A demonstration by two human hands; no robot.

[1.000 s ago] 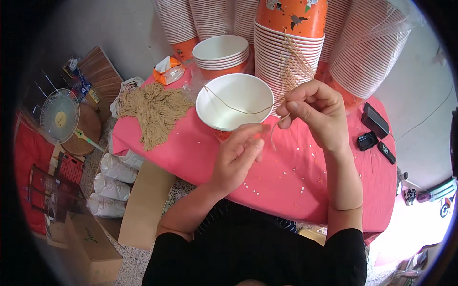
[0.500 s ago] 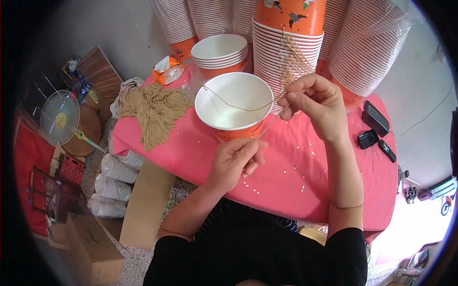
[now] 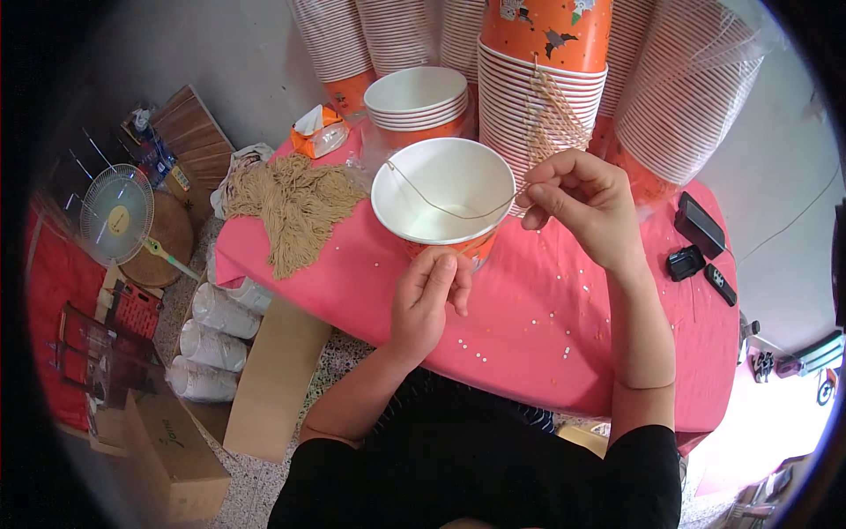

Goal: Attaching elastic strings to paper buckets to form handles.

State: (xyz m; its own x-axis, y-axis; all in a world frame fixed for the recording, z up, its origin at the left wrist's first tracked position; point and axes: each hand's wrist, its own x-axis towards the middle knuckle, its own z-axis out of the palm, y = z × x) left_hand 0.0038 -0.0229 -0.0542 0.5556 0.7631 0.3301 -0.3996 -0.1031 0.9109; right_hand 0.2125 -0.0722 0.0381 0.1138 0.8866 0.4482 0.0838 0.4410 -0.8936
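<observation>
A white-lined orange paper bucket stands on the table in front of me, its mouth facing up. A thin tan cord runs from the left side of its rim, sags across the mouth and reaches my right hand. That hand pinches the cord between thumb and fingers at the right of the rim. My left hand is closed, thumb pressed on the index finger, just in front of the bucket's near wall. Whatever it may hold is hidden.
A heap of tan cords lies left of the bucket. Behind stand nested buckets and a tall stack with cords hanging from it. A black case and a remote lie right on the pink tablecloth.
My left hand has come away from the cord stretch beside my right hand and moved slightly down and left. The right hand keeps its pinch. The whole view has shifted a little.
</observation>
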